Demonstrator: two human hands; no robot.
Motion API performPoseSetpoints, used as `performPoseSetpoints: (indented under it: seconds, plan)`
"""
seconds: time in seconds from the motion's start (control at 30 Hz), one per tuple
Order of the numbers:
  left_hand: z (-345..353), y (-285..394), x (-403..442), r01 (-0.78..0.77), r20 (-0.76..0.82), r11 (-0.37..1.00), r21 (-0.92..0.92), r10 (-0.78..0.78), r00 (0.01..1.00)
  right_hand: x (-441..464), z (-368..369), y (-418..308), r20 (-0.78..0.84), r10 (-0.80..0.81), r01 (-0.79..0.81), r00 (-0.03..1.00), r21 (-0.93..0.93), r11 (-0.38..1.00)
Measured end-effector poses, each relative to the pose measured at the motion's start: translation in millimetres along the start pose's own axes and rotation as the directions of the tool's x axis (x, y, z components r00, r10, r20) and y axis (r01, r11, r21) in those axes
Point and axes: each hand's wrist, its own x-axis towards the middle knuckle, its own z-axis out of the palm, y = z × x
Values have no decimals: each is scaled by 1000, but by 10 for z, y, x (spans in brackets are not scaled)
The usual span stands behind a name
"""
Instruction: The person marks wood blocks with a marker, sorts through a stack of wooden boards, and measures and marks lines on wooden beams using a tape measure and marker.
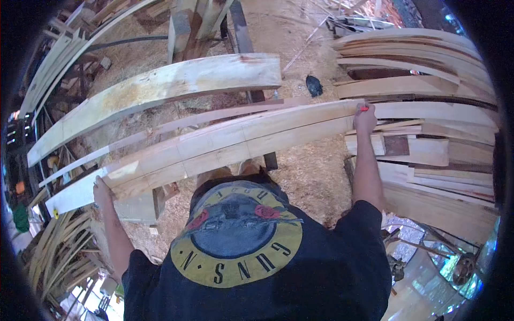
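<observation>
A long pale wooden board [214, 152] lies crosswise in front of me, with a dark line along its length and thin cross marks. My left hand [103, 193] grips its left end, fingers partly hidden at the edge. At the far right end, my right hand [365, 119] is closed around the board's edge. A small red object [364, 108] shows at that hand; its kind is unclear. Another whitish board [75, 197] sticks out past my left hand. Just beyond runs a narrow wooden strip [160, 128], and behind it a thick curved plank [160, 91].
Curved boards [412, 51] are stacked at the right, with more planks [444, 195] below them. Thin offcuts [59, 257] pile up at the lower left. A dark object [314, 85] lies on the sawdust-covered ground [321, 182]. Dark beams [270, 160] support the planks.
</observation>
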Motion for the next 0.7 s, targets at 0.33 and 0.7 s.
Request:
performPoseSetpoints:
  seconds: [0.33,0.7]
  plan:
    - [70,302,-367,68,-174,996,-58,-77,982,-88,-70,-158,-16,111,-112,994,-61,992]
    - [84,25,-11,16,-157,1000,8,-15,987,-239,96,-91,-105,10,-21,994,-109,994]
